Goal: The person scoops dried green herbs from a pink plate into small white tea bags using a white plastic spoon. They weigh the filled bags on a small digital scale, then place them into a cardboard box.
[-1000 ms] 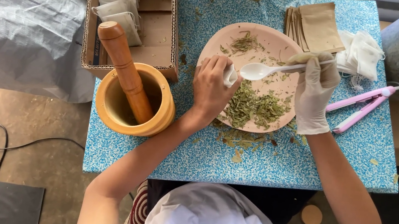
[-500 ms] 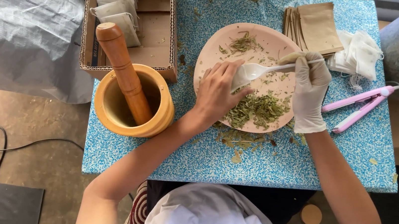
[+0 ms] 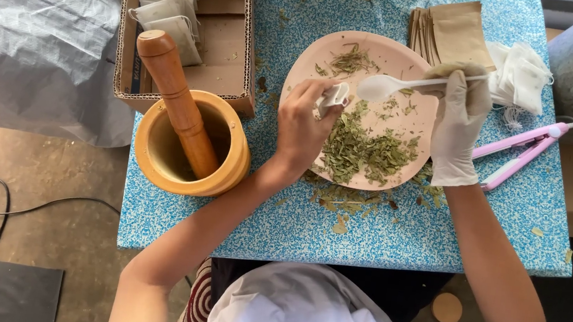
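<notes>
The left hand (image 3: 303, 123), bare, pinched a small white bag (image 3: 333, 96) between its fingertips, holding it over the near-left part of the pink plate (image 3: 327, 56). The right hand (image 3: 457, 126), in a white glove, gripped the handle of a white spoon (image 3: 381, 87), whose bowl hung just beside the bag, above the plate. Dried green leaves (image 3: 363, 150) lay heaped on the plate's near side, with some spilled onto the blue speckled desk (image 3: 393, 238). To the left stood a wooden mortar (image 3: 224, 175) with a pestle (image 3: 177, 98) leaning in it. Behind it sat a cardboard box (image 3: 222, 60) of filled bags. Brown envelopes (image 3: 456, 33) and a pink sealer (image 3: 525, 149) lay to the right.
</notes>
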